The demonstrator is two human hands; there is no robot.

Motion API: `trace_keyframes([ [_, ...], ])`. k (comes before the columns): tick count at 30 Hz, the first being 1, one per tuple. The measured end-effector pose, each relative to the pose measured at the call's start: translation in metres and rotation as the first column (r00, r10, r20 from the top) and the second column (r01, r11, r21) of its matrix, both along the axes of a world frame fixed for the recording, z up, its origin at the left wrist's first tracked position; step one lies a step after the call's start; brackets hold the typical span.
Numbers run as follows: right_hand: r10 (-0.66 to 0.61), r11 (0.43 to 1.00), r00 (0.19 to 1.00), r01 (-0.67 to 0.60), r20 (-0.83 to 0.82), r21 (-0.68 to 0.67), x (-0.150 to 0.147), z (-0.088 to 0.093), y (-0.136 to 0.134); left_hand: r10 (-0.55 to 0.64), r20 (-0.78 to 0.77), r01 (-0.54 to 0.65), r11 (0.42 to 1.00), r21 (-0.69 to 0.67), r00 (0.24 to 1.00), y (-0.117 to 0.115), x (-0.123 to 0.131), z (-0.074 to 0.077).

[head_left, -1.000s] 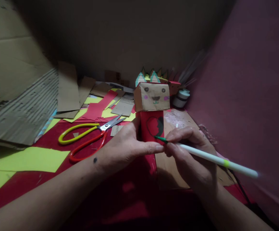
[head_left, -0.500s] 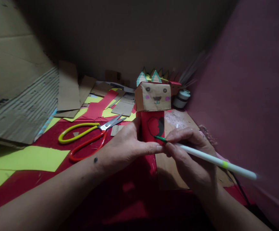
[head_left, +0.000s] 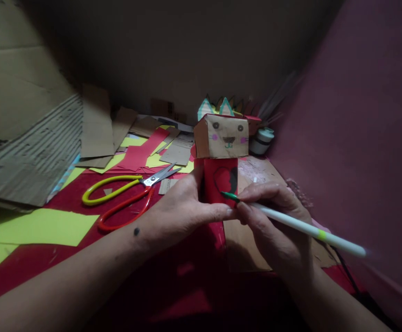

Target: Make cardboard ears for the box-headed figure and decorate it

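Note:
A cardboard cat figure [head_left: 227,133] stands upright, with a box head, drawn face, pointed ears and a red body [head_left: 221,167]. My left hand [head_left: 190,205] is wrapped around the lower body from the left, its thumb across the front and the other fingers hidden behind. Between the thumb and fingers of my right hand [head_left: 277,221] is a white marker pen [head_left: 291,219] with a green tip end. That tip touches or nearly touches the body at a dark round outline, partly filled in black on its right side.
Scissors [head_left: 148,180] with one yellow and one red handle lie spread left of the figure. Red paper [head_left: 141,154], yellow paper [head_left: 48,226] and cardboard strips [head_left: 97,122] are scattered behind and left. A small lidded jar [head_left: 262,142] stands behind right; a pink cloth [head_left: 353,161] hangs at right.
The pen tip has shifted slightly left and up along the drawn outline, my right hand with it. The figure's head has tilted slightly; my left hand keeps its grip.

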State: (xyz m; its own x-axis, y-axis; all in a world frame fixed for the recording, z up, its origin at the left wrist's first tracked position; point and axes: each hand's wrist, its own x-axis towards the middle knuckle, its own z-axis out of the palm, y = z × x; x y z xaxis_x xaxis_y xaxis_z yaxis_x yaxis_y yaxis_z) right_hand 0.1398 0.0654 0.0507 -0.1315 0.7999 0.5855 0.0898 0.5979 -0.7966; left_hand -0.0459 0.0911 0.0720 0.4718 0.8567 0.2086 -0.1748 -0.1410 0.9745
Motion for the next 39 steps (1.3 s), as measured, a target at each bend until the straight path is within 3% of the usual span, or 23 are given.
trace_keyframes([
  [15,0.008,1.000,1.000,-0.009,-0.029,-0.013,-0.0008,0.0044,-0.0032,-0.014,-0.005,0.014,1.000,-0.008,1.000,0.0001,-0.0008,0.0020],
  [28,0.029,1.000,0.998,-0.029,-0.055,-0.002,0.0027,0.0012,-0.0034,0.084,-0.043,-0.086,0.996,-0.037,0.996,-0.0032,0.0000,0.0041],
  [39,0.018,0.999,0.997,-0.020,-0.074,-0.026,-0.0010,0.0009,-0.0036,0.059,-0.047,-0.062,0.995,-0.073,0.997,-0.0033,-0.0005,0.0046],
])
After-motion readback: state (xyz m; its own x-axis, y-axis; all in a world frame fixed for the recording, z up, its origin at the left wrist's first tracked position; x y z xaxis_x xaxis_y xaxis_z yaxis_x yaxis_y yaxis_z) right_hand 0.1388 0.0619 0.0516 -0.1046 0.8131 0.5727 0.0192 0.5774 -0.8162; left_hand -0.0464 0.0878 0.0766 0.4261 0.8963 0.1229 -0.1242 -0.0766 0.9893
